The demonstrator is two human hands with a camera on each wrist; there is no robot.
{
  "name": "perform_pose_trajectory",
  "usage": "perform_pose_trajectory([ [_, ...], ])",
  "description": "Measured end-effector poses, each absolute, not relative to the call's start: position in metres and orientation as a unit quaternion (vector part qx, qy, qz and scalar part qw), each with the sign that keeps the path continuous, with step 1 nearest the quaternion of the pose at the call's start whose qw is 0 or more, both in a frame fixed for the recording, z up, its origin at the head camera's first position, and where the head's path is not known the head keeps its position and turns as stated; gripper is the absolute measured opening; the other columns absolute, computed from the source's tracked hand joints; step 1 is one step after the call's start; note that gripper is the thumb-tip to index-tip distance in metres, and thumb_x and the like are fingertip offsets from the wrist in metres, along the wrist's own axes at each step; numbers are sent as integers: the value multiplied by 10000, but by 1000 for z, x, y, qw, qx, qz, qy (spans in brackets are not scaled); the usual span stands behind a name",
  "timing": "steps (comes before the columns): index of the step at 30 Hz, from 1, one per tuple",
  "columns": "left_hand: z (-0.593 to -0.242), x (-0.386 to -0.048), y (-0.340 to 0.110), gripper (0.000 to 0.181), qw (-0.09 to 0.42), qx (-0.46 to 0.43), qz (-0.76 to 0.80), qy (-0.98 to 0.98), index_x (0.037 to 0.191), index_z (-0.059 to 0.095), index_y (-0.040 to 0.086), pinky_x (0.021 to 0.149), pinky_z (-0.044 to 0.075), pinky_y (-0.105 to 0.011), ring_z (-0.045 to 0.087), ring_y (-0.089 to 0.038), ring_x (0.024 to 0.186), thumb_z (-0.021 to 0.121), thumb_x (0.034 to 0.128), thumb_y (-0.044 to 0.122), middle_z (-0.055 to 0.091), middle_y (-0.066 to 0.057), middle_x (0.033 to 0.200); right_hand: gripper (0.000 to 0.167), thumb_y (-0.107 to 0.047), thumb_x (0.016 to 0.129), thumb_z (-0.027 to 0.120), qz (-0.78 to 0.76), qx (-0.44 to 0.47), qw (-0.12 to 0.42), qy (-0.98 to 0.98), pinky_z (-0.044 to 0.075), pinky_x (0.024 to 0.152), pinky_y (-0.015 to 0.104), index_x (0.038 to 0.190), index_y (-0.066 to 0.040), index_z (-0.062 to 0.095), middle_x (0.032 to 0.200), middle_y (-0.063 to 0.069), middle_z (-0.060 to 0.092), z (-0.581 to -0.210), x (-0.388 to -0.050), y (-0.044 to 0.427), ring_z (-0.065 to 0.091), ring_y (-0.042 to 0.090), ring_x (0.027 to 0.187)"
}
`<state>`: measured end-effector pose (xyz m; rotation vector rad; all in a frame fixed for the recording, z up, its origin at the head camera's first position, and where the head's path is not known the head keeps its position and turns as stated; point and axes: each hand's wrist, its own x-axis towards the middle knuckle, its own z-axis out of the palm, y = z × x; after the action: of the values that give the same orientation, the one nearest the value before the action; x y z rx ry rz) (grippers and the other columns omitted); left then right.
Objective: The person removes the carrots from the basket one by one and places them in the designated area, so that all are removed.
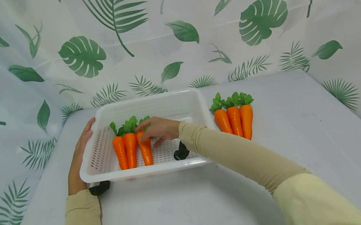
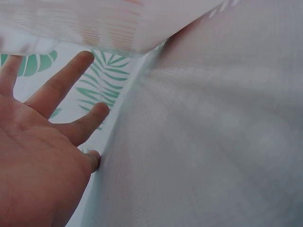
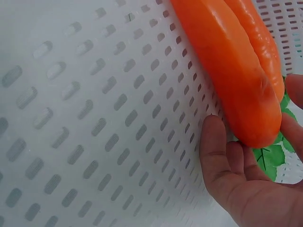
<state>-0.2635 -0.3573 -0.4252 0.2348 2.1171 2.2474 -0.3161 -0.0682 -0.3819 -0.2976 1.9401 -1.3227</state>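
Note:
A white perforated plastic basket [image 1: 147, 169] stands on the table and holds three orange toy carrots with green leafy tops. My right hand [image 1: 161, 128] is inside it at the top of the rightmost carrot [image 1: 146, 151]. In the right wrist view its fingers and thumb [image 3: 214, 142] lie loosely about that carrot's leafy end, the thumb a little apart from it. The other two carrots [image 1: 131, 149] lie side by side to the left. Against the basket's left outer wall rests my left hand [image 1: 79, 156], its fingers spread and extended in the left wrist view.
Three more carrots [image 1: 235, 119] lie together on the table right of the basket, their lower tips partly hidden by my right sleeve. A leaf-printed curtain [image 1: 210, 33] hangs behind and along both sides of the white table [image 1: 168, 216].

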Motion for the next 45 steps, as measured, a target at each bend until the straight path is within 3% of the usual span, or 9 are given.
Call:
perform_pose_trajectory([
  [6, -424, -258, -356, 595, 35, 51, 715, 697, 1738, 169, 286, 1020, 477, -208, 405, -187, 1413, 341, 1177, 383, 220, -123, 1740, 499, -46, 1018, 705, -506, -124, 376, 766, 594, 915, 409, 1507, -85, 616, 1577, 127, 492, -383, -316, -70, 582, 267, 1115],
  [18, -424, -261, -355, 571, 40, 73, 722, 687, 1734, 171, 274, 1038, 486, -230, 435, -180, 1420, 310, 1186, 353, 244, -144, 1719, 481, -51, 1001, 733, -505, -126, 379, 765, 601, 923, 416, 1465, -51, 608, 1542, 139, 492, -382, -316, -69, 590, 296, 1145],
  [26, -425, -263, -355, 556, 24, 83, 722, 687, 1727, 206, 241, 1003, 510, -235, 515, -128, 1322, 309, 1187, 325, 388, -50, 1603, 449, -29, 989, 741, -519, -128, 375, 758, 603, 908, 419, 1410, -41, 585, 1348, 117, 569, -380, -317, -68, 609, 283, 1043],
  [31, -423, -262, -353, 554, 38, 89, 726, 681, 1727, 189, 252, 1052, 465, -239, 435, -160, 1403, 294, 1189, 337, 308, -84, 1671, 436, 1, 984, 731, -536, -131, 376, 744, 587, 954, 430, 1383, -32, 558, 1287, 132, 575, -379, -317, -68, 602, 283, 987],
  [38, -423, -255, -353, 594, 26, 57, 712, 699, 1733, 201, 301, 992, 509, -209, 463, -162, 1343, 367, 1173, 407, 300, -90, 1700, 446, 56, 968, 719, -553, -137, 374, 732, 596, 911, 421, 1364, -33, 532, 1276, 130, 545, -382, -317, -69, 583, 272, 973],
  [45, -422, -260, -354, 604, 39, 43, 727, 684, 1741, 149, 267, 1027, 489, -215, 465, -147, 1386, 342, 1180, 382, 253, -139, 1723, 437, 99, 960, 695, -558, -138, 365, 733, 604, 899, 448, 1350, -14, 533, 1221, 135, 555, -384, -316, -69, 590, 269, 921],
])
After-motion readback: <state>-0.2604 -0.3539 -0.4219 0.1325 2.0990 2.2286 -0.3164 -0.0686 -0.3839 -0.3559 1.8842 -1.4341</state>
